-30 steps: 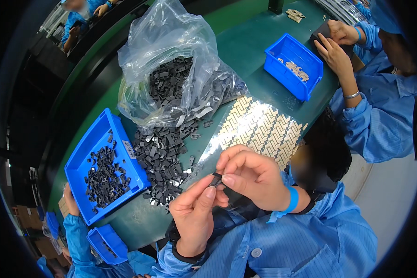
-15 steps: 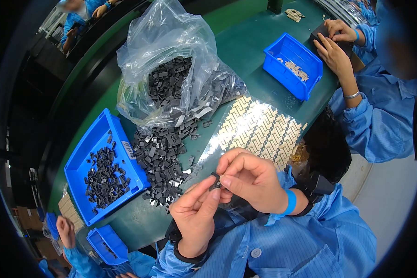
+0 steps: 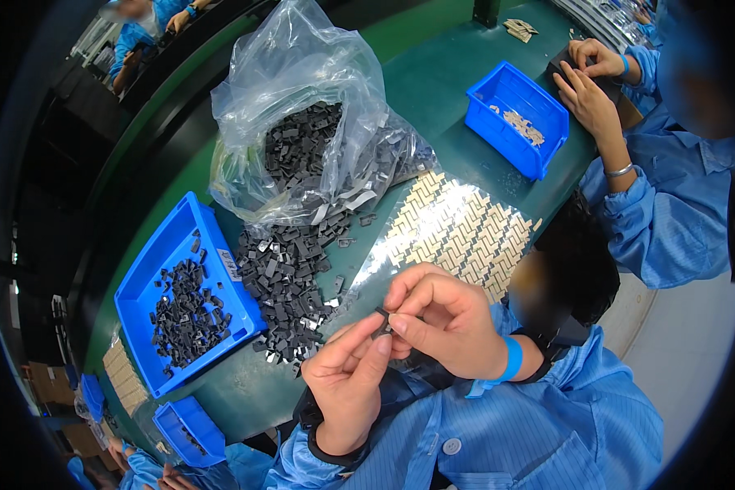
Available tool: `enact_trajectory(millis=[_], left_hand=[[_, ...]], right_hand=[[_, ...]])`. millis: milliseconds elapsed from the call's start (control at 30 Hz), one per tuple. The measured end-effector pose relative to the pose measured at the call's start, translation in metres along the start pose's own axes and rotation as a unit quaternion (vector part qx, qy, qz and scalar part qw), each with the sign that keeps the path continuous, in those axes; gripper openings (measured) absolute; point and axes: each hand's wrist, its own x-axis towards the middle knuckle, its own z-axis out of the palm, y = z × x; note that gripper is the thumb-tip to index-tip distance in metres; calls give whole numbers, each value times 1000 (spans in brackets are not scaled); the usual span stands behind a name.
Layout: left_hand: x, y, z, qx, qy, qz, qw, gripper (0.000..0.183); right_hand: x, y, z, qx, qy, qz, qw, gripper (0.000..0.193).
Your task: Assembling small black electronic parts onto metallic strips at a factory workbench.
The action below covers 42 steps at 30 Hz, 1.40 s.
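A small black rectangular piece point(image 3: 381, 323) is pinched between my two hands, in front of my chest. The fingers and thumb of my left hand point(image 3: 347, 371) are closed on its lower left side. My right hand point(image 3: 445, 322), with a blue band at the wrist, grips it from the upper right between thumb and fingertips. The fingers cover much of the piece. Just beyond my left hand lies a loose pile of similar black pieces point(image 3: 290, 282). Past my right hand is a clear sheet of cream-coloured angled strips point(image 3: 457, 229).
A clear plastic bag point(image 3: 302, 69) spills black pieces onto the green table point(image 3: 245, 388). A large blue tray point(image 3: 131, 306) of black pieces stands left, with a small blue bin point(image 3: 192, 425) nearer. Another blue bin point(image 3: 510, 94) stands far right, near a co-worker's hands point(image 3: 592, 90).
My hands keep the same pinch on the black piece, with hardly any shift. At the lower left, another person's raised hand has moved down toward the picture's lower edge.
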Motion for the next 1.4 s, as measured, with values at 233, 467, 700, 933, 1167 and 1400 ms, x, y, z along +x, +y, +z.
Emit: enact_trajectory(millis=[233, 467, 700, 933, 1167, 1400], left_hand=[[-1, -1, 3, -37, 13, -5, 999, 23], [0, -2, 7, -52, 44, -10, 998, 19], [0, -3, 7, -75, 50, -22, 996, 18], [-1, -3, 3, -51, 26, 21, 998, 16], [3, -1, -10, -5, -79, 74, 994, 23], [6, 8, -10, 25, -119, 33, 992, 33]], right_hand=[[0, 5, 0, -68, 0, -66, 995, 4], [-3, 7, 1, -100, 10, -78, 992, 4], [-4, 9, 1, -84, 16, -73, 994, 4], [3, 7, -10, -126, -47, -58, 989, 8], [15, -5, -21, 3, -115, 75, 991, 11], [18, -12, -29, 146, -192, 255, 936, 8]])
